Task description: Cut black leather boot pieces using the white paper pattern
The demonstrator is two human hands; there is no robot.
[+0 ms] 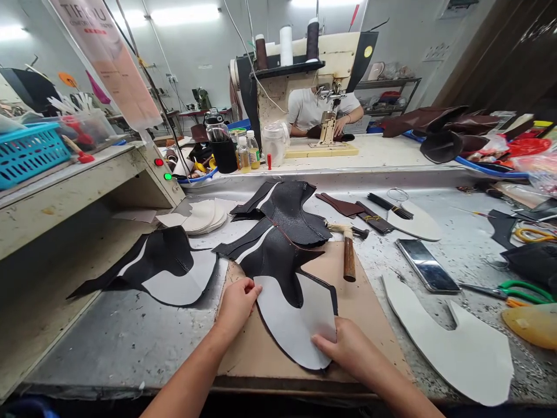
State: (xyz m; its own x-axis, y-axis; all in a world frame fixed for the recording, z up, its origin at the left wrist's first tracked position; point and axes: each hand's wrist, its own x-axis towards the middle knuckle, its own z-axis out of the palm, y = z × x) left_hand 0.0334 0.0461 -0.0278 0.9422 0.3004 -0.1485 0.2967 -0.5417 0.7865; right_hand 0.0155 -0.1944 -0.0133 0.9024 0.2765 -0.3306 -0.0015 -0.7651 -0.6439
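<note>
A black leather shoe upper (270,255) lies on a tan board in front of me, a white lining piece (287,325) over its near part. My left hand (238,305) pinches the left edge of this upper, thumb and fingers together. On the right edge, my right hand (343,345) grips it with the thumb on top of the white piece; the other fingers are hidden beneath. Another black upper (291,206) lies just behind. To the left is a similar upper (167,255) with a white piece on it.
A hammer (349,255) rests on the board's (369,313) far right. Further right lie a phone (427,266), a loose white piece (461,348) and green-handled scissors (524,291). White cut pieces (204,217) are stacked behind left. A co-worker (304,110) sits behind a sewing machine (278,93).
</note>
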